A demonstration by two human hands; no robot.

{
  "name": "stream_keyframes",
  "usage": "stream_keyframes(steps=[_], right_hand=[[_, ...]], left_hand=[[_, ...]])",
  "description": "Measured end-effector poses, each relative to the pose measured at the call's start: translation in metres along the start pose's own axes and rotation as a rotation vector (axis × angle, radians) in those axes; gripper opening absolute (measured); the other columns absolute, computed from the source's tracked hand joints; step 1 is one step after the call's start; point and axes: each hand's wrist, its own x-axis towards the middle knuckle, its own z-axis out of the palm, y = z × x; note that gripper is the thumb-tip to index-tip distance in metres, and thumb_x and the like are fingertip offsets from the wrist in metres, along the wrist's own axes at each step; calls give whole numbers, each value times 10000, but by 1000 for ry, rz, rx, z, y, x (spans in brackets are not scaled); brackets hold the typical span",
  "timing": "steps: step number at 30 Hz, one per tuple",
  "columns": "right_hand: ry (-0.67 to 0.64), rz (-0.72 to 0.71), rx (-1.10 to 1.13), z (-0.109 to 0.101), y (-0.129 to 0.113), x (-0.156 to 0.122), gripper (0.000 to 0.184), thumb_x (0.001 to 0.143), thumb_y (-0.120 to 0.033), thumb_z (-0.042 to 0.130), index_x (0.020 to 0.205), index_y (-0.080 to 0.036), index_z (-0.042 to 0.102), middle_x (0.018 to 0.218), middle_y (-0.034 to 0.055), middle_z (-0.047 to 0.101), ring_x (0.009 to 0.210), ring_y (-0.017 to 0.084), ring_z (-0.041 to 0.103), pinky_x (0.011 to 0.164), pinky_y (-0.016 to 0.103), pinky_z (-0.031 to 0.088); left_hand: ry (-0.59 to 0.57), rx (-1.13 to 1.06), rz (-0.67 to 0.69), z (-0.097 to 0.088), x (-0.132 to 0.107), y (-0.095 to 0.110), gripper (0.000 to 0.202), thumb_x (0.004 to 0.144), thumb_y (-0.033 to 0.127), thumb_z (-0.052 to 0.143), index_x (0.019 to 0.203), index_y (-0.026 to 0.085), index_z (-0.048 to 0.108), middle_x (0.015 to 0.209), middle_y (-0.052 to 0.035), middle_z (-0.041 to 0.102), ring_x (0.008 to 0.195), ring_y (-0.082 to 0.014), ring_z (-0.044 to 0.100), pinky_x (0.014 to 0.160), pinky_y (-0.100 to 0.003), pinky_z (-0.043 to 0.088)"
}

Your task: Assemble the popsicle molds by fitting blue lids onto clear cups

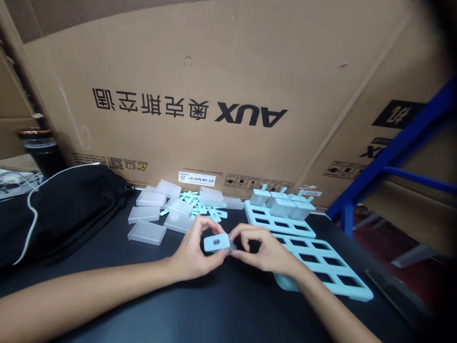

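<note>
In front of me, my left hand (196, 250) holds a small popsicle mold with a light blue top (216, 242) between thumb and fingers; the top has a dark slot in its middle. My right hand (262, 250) pinches the mold's other end, where a greyish see-through part shows, mostly hidden by the fingers. Beyond my left hand lie several translucent mold cups (147, 232) and a heap of light blue sticks (194, 202). A light blue rack (348, 271) with rectangular openings lies by my right forearm, partly covered by it.
Behind it, a second blue rack (255, 212) holds several assembled molds (282, 207) with their handles up. A large cardboard box (228, 57) walls off the back. At left are a black bag (82, 205), a white cable (33, 205) and a dark cup (43, 152). Blue metal framing (392, 143) stands right.
</note>
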Motion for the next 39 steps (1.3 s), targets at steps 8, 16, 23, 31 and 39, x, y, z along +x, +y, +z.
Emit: stream_keyframes(steps=[8,16,23,31,39], right_hand=[[19,198,-274,-8,24,30,178,871,-169,486,992,-194,615,872,30,637,726,140,564,688,293,463],[-198,68,-554,-3,31,67,368,834,-103,462,1148,-186,636,1155,87,642,1041,203,573,909,355,438],[-164,113,-767,-7,22,74,222,878,-191,474,937,-211,687,940,49,693,935,211,578,788,336,406],[-346,44,-854,21,-2,121,172,878,-266,533,962,-196,666,989,52,696,814,186,615,605,289,335],[-347,0,-967,44,15,146,188,866,-155,478,981,-144,627,999,100,658,819,197,612,577,295,319]], left_hand=[[-277,50,300,-3,1,4,233,805,210,647,970,193,483,943,-71,586,877,-168,563,796,-307,476],[-382,128,298,-5,7,1,170,908,275,565,878,205,413,1021,-83,626,946,-160,585,878,-320,456],[-424,190,83,-4,3,-6,222,875,320,592,982,207,434,971,-59,659,815,-165,645,753,-280,494],[-663,244,-75,-9,6,-4,384,869,342,607,1187,212,436,920,-30,674,836,-209,686,751,-292,500],[-791,230,29,-16,13,-5,370,877,270,565,1240,227,507,1012,-52,673,980,-207,643,869,-292,492]])
